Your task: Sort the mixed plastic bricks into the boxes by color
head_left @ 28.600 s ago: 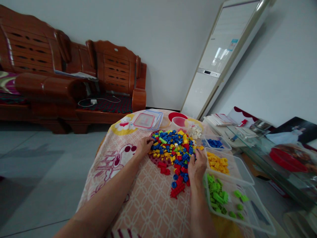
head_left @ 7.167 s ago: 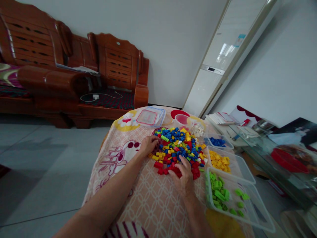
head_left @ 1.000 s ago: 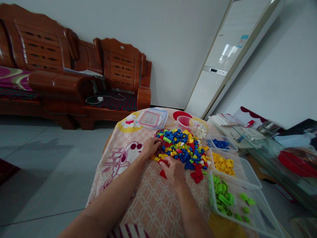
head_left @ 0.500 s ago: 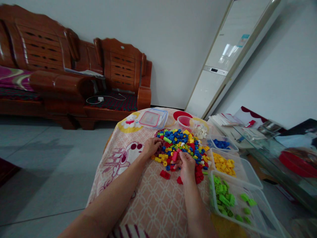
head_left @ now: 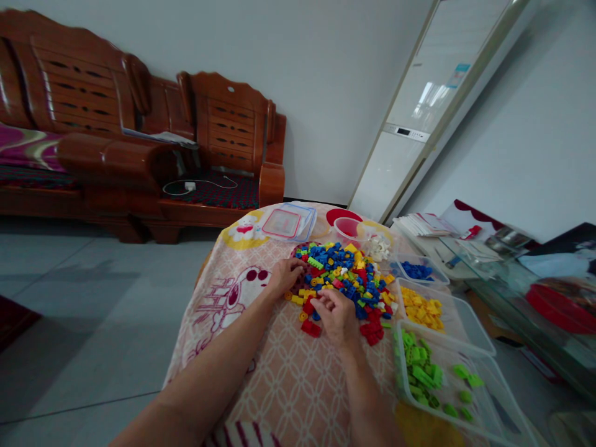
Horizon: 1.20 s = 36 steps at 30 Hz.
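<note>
My left hand (head_left: 285, 277) curled at left edge of block pile (head_left: 344, 273) on cloth-covered counter (head_left: 288, 372). My right hand (head_left: 338, 315) bent at front, near red block (head_left: 310, 328). Can't tell if either holds anything.

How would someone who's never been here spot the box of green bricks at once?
Start at the cloth-covered table and look right of the person's right hand. The clear box of green bricks there is nearest the person, just before the box of yellow bricks. Its green contents set it apart from that box and the box of blue bricks beyond.
</note>
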{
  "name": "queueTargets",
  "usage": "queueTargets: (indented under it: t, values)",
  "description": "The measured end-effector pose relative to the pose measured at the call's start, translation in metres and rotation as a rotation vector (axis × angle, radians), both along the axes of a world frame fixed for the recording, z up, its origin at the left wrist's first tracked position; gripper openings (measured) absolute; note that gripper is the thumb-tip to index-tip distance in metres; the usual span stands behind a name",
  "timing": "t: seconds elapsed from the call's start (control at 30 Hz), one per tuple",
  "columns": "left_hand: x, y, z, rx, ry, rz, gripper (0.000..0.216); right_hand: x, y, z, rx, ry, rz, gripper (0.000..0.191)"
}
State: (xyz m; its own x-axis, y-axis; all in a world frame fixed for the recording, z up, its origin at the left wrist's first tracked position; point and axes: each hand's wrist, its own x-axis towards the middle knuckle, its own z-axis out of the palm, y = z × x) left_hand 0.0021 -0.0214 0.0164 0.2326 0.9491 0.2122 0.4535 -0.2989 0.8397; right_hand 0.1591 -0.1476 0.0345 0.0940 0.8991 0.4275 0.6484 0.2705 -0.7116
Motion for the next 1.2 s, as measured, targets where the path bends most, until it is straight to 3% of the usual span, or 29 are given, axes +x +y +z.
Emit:
queueTargets:
  t: [0.17, 0.27, 0.43, 0.67, 0.77, 0.9, 1.03, 1.1, 1.2]
  values:
    - [0.000, -0.002, 0.003, 0.010, 0.002, 0.001, 0.027, -0.010, -0.003, 0.001, 0.012, -0.391, 0.044, 0.039]
    - [0.000, -0.003, 0.003, 0.007, -0.011, -0.005, 0.028, -0.013, -0.003, 0.000, -0.001, -0.418, 0.027, 0.031]
    - [0.000, -0.003, 0.003, 0.000, -0.017, -0.010, 0.028, -0.008, 0.000, 0.000, 0.039, -0.105, -0.025, 0.009]
    - [0.001, -0.004, 0.005, 0.000, -0.024, -0.022, 0.028, 0.014, 0.005, 0.002, -0.132, 0.678, -0.107, 0.038]
    - [0.001, -0.004, 0.005, 0.010, -0.015, -0.022, 0.027, 0.025, 0.019, 0.005, -0.151, 0.893, -0.175, 0.035]
    - [0.001, -0.003, 0.003, -0.003, -0.007, -0.016, 0.026, 0.043, 0.063, 0.031, 0.008, 1.026, -0.219, 0.032]
    - [0.001, -0.003, 0.000, -0.019, -0.041, -0.010, 0.026, 0.058, 0.103, 0.065, 0.245, 1.047, -0.205, 0.044]
    - [0.001, -0.003, -0.001, -0.016, -0.044, -0.008, 0.025, 0.060, 0.105, 0.067, 0.227, 0.972, -0.203, 0.044]
    - [0.002, -0.002, -0.001, -0.014, -0.023, -0.009, 0.026, 0.056, 0.086, 0.048, 0.092, 0.826, -0.201, 0.037]
